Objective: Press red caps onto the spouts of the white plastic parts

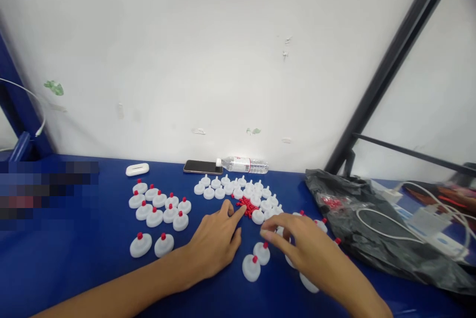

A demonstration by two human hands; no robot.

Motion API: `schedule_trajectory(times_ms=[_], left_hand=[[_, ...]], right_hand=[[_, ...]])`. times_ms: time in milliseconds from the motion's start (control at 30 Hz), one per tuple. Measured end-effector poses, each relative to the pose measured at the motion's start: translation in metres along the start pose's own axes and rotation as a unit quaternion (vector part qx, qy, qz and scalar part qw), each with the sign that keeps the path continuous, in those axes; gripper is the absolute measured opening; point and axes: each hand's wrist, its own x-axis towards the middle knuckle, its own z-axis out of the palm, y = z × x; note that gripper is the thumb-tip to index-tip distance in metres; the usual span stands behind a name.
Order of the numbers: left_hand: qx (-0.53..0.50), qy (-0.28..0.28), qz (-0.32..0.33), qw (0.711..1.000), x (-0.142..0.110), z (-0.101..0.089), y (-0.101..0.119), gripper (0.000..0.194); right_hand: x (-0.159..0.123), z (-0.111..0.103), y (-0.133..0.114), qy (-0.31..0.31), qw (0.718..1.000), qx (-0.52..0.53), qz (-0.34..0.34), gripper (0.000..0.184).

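My left hand (219, 236) rests over the table with its fingers apart. Its index fingertip reaches the edge of a heap of small red caps (245, 206), and nothing shows in its grasp. To the right, my right hand (297, 241) hangs beside the white dome-shaped lids (258, 217), its thumb and forefinger curved with tips close but apart. No held object is visible there. Just below its fingertips stand two white lids with red tips (251, 268). More capped lids are partly hidden behind that hand. Plain white lids (208, 192) with bare spouts cluster behind the red heap.
Several red-tipped lids (154, 218) stand at left on the blue table (92, 268). Along the wall lie a white case (137, 169), a phone (201, 167) and a clear bottle (247, 165). A black plastic bag (357, 234) with a white cable (390, 234) lies right.
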Motion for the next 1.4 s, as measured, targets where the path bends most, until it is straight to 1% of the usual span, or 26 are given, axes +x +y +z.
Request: schedule_trajectory(times_ms=[133, 233, 333, 433, 500, 600, 667, 767, 900, 1000, 1100, 1200, 1267, 1333, 1400], left_hand=[[0.015, 0.01, 0.008, 1.0, 0.001, 0.003, -0.002, 0.051], [0.006, 0.016, 0.01, 1.0, -0.001, 0.004, -0.004, 0.046], [-0.017, 0.024, 0.011, 1.0, -0.002, 0.004, -0.005, 0.043], [-0.058, 0.033, 0.012, 0.998, -0.002, 0.005, -0.007, 0.038], [-0.091, 0.042, 0.01, 0.995, -0.002, 0.005, -0.008, 0.032], [-0.122, 0.053, 0.003, 0.991, -0.001, 0.006, -0.01, 0.026], [-0.127, 0.052, 0.004, 0.991, 0.0, 0.007, -0.012, 0.027], [-0.139, 0.045, 0.024, 0.989, 0.0, 0.009, -0.015, 0.024], [-0.158, 0.05, 0.035, 0.986, 0.001, 0.012, -0.017, 0.018], [-0.169, 0.065, 0.031, 0.983, 0.0, 0.01, -0.016, 0.017], [-0.21, 0.096, 0.035, 0.972, -0.001, 0.006, -0.013, 0.019], [-0.281, 0.127, 0.042, 0.95, -0.003, 0.001, -0.011, 0.023], [-0.324, 0.129, 0.03, 0.937, -0.005, -0.002, -0.01, 0.023], [-0.36, 0.118, 0.004, 0.925, -0.006, -0.004, -0.009, 0.021], [-0.378, 0.109, -0.011, 0.919, -0.007, -0.005, -0.008, 0.019]], right_hand=[[0.007, -0.001, 0.007, 0.024, 0.996, -0.076, 0.044, 0.021], [0.014, 0.003, 0.011, 0.013, 0.993, -0.096, 0.062, 0.02], [0.018, 0.005, 0.009, 0.003, 0.993, -0.097, 0.065, 0.013], [0.017, 0.004, 0.003, -0.003, 0.995, -0.085, 0.05, 0.01], [0.015, 0.002, 0.001, 0.005, 0.997, -0.069, 0.03, 0.009], [0.012, 0.003, 0.002, 0.038, 0.999, -0.017, 0.007, 0.008], [0.011, 0.004, 0.004, 0.053, 0.998, 0.025, -0.004, 0.009], [0.01, 0.006, 0.005, 0.052, 0.997, 0.064, -0.009, 0.01], [0.01, 0.005, -0.002, 0.053, 0.995, 0.081, -0.016, 0.012], [0.011, 0.006, -0.008, 0.064, 0.996, 0.057, -0.027, 0.013], [0.013, 0.009, -0.013, 0.065, 0.997, 0.03, -0.035, 0.014], [0.014, 0.014, -0.015, 0.046, 0.997, 0.038, -0.04, 0.015], [0.014, 0.016, -0.017, 0.025, 0.998, 0.053, -0.031, 0.02], [0.014, 0.017, -0.019, 0.003, 0.997, 0.072, -0.02, 0.023], [0.015, 0.018, -0.021, -0.008, 0.996, 0.085, -0.022, 0.025]])
